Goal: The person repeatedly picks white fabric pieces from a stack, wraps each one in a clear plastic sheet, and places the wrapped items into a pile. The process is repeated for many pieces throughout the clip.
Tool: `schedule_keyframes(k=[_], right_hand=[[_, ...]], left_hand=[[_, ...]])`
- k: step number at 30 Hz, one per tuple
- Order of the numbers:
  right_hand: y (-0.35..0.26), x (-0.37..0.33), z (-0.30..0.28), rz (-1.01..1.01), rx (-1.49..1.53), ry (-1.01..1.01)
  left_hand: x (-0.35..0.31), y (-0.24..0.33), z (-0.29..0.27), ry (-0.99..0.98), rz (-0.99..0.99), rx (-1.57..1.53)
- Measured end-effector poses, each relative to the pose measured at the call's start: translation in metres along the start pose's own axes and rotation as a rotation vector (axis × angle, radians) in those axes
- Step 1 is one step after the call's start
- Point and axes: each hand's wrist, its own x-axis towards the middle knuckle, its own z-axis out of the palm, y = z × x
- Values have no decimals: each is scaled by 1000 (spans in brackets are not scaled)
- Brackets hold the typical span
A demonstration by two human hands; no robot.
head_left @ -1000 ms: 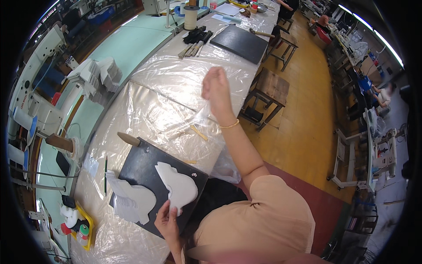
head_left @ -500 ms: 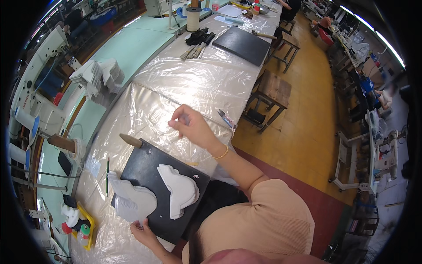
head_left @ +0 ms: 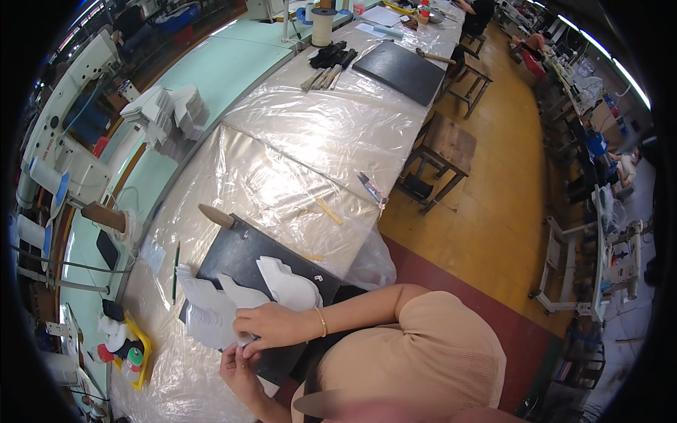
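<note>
While the far left is sewing gear, with a stack of white cut panels point(head_left: 151, 116) on the green bench, the work sits lower and nearer. Yellow tray point(head_left: 147, 345) with small bottles at the table's left edge, then a green pencil point(head_left: 175, 271) lying on the plastic sheeting. Next, a fanned stack of white panels point(head_left: 204, 310), offset like steps, on the left part of a black board point(head_left: 226, 247); pointed wooden piece point(head_left: 216, 215) at the board's upper corner. Left hand point(head_left: 240, 370) is just below that stack: fingers curled, thumb and fingertips brought together at the lower end of the single white panel point(head_left: 238, 292). That panel lies between the two stacks, lower part hidden by the hands. Right hand point(head_left: 271, 326) comes over it from the right, fingers bent, tips nearly closed on the same end; exact contact is hidden. Handling, my read: very light, thin, semi-stiff, bends easily, creases if squeezed hard. Neighbouring sheets probably slide or cling, so check it's one ply. Best hold: flat pinch on the narrow lower end, off the curved edge. Right of that, the smaller white stack point(head_left: 289, 285) on the board, partly behind the right forearm, then a yellow strip point(head_left: 328, 211) and thread snips point(head_left: 370, 187).
</note>
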Motion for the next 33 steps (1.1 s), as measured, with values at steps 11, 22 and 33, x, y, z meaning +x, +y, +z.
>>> schedule_keyframes(k=[11, 22, 33], right_hand=[[2, -12, -20, 165, 113, 89], [2, -10, -30, 143, 220, 123], [3, -17, -16, 133, 142, 209]], left_hand=[[1, -10, 45, -145, 338, 239], [-6, -1, 51, -194, 397, 208], [-8, 0, 60, -107, 441, 394]])
